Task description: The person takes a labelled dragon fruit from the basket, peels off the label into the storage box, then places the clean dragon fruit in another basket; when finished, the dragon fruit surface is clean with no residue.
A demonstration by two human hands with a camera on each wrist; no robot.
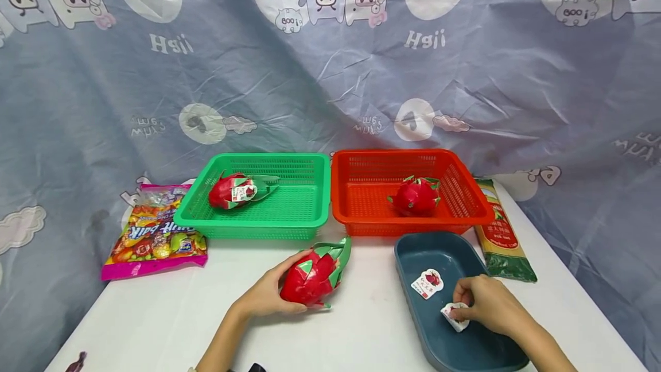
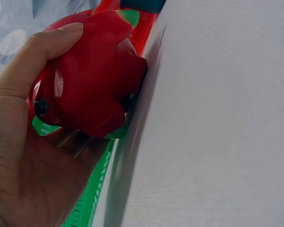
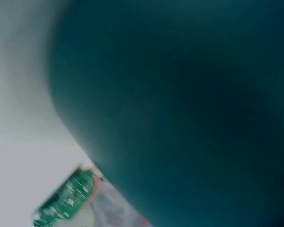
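Your left hand (image 1: 272, 290) holds the near dragon fruit (image 1: 308, 279) on the white table (image 1: 369, 286), thumb on one side and fingers curled round the other, its green leaves pointing away toward the baskets. Your right hand (image 1: 488, 303) is narrow, thumb and finger pinching the nearer label (image 1: 456, 317) inside the blue tray (image 1: 444, 340); the right wrist view shows mostly dark tray, so you cannot tell from it how firm that pinch is. The label looks slightly bent, so a tight or uneven pinch could crease it, and a loose one could drop it. The fruit's rounded, glossy skin could roll or slip if your left fingers slacken. Count three dragon fruits: yours, one in the green basket (image 1: 268, 232) and one in the red basket (image 1: 379, 228). Three labels show: the pinched one, one lying flat in the tray, and one on the green basket's fruit. There are two baskets, one tray, one candy bag (image 1: 160, 234) and one green-ended packet (image 1: 501, 228).
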